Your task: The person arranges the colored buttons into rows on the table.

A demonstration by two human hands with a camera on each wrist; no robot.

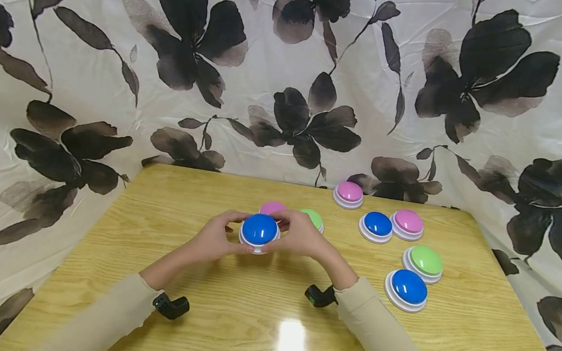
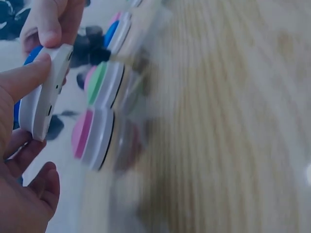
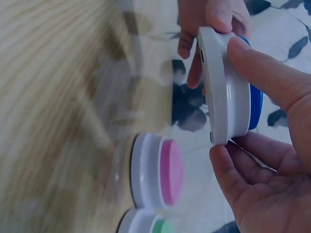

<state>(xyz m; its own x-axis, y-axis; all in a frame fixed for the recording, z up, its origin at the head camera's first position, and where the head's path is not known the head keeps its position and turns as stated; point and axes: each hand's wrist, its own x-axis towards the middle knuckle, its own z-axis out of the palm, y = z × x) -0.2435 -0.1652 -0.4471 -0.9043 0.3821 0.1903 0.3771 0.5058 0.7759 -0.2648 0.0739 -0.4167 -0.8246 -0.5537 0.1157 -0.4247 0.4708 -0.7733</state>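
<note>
A blue push button (image 1: 259,229) with a domed top and white round base is held up above the wooden table, dome facing up. My left hand (image 1: 215,238) grips its left side, thumb at the front edge. On the opposite side my right hand (image 1: 302,235) pinches the white base between thumb and fingers. In the right wrist view, the base's rim (image 3: 214,87) shows small slots and stands apart from the tabletop. Just behind the held button sit a pink button (image 1: 272,207) and a green button (image 1: 313,218), both partly hidden by it and my right hand.
On the table's right side stand several more buttons: a pink one (image 1: 349,195) near the back edge, a blue one (image 1: 377,227) touching another pink one (image 1: 408,223), and a green one (image 1: 426,262) against a blue one (image 1: 406,289). A flowered cloth (image 1: 300,66) hangs behind the table (image 1: 228,321).
</note>
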